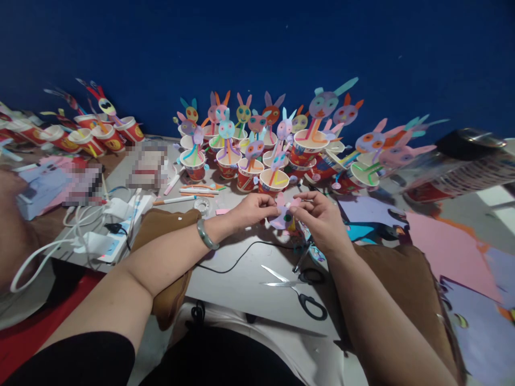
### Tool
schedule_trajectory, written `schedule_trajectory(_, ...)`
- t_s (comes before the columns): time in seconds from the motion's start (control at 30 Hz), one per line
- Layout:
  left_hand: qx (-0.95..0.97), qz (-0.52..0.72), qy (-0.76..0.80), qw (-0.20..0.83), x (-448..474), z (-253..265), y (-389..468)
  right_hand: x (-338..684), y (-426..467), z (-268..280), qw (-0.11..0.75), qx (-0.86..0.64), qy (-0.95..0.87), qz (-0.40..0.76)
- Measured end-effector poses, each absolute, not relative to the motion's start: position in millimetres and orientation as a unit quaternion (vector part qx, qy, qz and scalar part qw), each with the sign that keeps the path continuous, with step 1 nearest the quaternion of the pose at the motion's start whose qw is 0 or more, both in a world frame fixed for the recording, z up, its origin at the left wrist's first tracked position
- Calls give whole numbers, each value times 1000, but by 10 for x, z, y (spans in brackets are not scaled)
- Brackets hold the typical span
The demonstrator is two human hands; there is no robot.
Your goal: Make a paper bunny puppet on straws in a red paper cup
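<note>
A small purple paper rabbit face (277,221) with pink ears is held up over the middle of the table. My left hand (254,210) pinches its left edge between thumb and fingers. My right hand (324,220) has its thumb and fingertips closed at the right side of the face, by a pink ear and a small white spot. The fingers hide part of the face. Below the hands lie black-handled scissors (308,289) with their blades apart. A tape roll (201,205) lies left of my left hand.
Paper cups with rabbit heads (273,181) crowd the back of the table. Brown cushions (406,300) lie under both arms. A power strip (124,228) with tangled cables is at left, pink paper (450,252) at right. A black cable crosses the table. Another person's arm shows far left.
</note>
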State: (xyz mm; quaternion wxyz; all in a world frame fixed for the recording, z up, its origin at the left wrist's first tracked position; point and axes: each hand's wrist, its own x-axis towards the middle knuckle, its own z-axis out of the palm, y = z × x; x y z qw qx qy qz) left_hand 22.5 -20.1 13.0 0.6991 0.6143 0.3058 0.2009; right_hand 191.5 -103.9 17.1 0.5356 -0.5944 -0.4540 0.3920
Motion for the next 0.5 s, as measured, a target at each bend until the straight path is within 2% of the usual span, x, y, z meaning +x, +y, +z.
schedule_trajectory(0.3, 598, 222, 301, 709, 230, 51, -186, 1929, -1025, 161, 536, -611, -445, 376)
schedule_trajectory(0.5, 612, 214, 308, 696, 222, 95, -191, 1918, -1024, 156, 557, -574, -433, 415)
